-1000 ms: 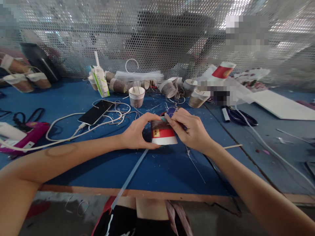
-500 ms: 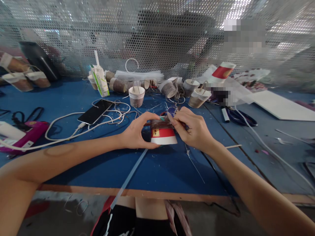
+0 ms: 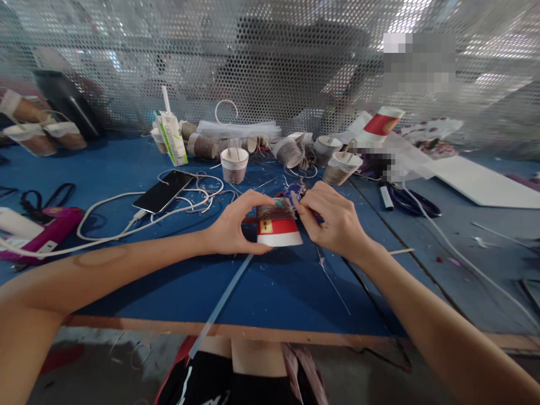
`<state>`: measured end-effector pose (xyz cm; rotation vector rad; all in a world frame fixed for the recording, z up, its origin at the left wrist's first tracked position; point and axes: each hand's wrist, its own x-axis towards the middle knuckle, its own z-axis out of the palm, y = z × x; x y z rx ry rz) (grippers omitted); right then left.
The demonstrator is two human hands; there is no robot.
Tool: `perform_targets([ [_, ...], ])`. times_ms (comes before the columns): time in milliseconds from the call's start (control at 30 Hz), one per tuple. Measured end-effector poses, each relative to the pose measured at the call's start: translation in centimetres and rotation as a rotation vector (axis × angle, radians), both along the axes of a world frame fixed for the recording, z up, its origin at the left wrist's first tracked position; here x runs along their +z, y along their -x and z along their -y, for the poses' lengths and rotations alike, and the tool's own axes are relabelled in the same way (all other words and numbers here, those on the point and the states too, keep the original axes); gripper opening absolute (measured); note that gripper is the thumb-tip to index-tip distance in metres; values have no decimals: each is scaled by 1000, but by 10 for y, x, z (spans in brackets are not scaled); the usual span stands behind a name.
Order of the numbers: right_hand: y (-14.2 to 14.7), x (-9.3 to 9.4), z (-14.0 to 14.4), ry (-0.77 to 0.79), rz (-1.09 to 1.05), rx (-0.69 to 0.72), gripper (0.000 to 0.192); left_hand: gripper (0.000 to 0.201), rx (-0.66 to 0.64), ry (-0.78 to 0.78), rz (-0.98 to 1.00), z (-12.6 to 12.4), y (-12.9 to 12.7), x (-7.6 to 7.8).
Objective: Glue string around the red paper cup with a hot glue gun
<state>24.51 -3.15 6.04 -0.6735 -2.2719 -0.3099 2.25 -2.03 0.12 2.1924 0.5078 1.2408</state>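
My left hand [image 3: 236,225] grips a paper cup [image 3: 280,228] between thumb and fingers, wide rim downward. The cup is red and white with a yellow label, and brownish-grey cord [image 3: 274,211] is wrapped round its narrower upper part. Against the cup's upper right side, my right hand [image 3: 331,219] is closed in a pinch. What lies between its fingertips is too small to make out. A blue, tangled-looking item [image 3: 296,190] shows just behind these fingertips, partly hidden.
Several cord-wrapped cups [image 3: 234,166] stand or lie along the back, near a drink carton [image 3: 172,138]. A phone [image 3: 164,191] with a white cable lies left. Scissors [image 3: 415,201], a white board [image 3: 485,180] and a red-white cup [image 3: 382,124] are right. A perforated screen [image 3: 270,67] rises behind.
My right fingertips have shifted slightly along the cup's upper right side, showing more of the wrapped cord. The cup has moved very slightly left and up. My left hand keeps its grip.
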Motion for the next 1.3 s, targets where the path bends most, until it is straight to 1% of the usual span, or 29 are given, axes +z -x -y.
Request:
perform_targets([
  [67,-1,0,0,-8,0,-6,31,64,-6,5,4,0,0,0],
  [167,-1,0,0,-23,-6,-7,32,62,-7,-56,28,-2,0,0],
  [267,2,0,3,-8,-53,22,33,64,14,-96,39,-3,0,-2],
  [400,10,-1,8,42,-154,79,30,72,78,-154,87,-4,-1,-10],
  [500,13,-4,10,-11,-195,85,29,77,148,-248,129,-3,-3,-15],
  [567,13,-7,11,-66,-203,97,28,78,189,-283,161,-3,-4,-17],
  [700,9,-11,9,-122,-242,86,30,79,173,-337,219,-7,-5,-17],
  [800,7,-12,6,-118,-298,70,30,78,177,-382,208,-10,-5,-16],
  [867,7,-12,5,-96,-283,68,26,77,174,-404,212,-11,-4,-15],
  [933,8,-12,6,-95,-219,51,20,78,162,-434,235,-11,-4,-15],
  [1033,13,-10,10,-182,-116,-11,15,80,162,-488,247,-10,-5,-14],
  [1200,21,-6,20,-459,99,-98,16,79,175,-560,246,-10,-7,-13],
  [1300,23,-4,26,-600,160,-142,19,80,196,-594,255,-9,-7,-12],
])
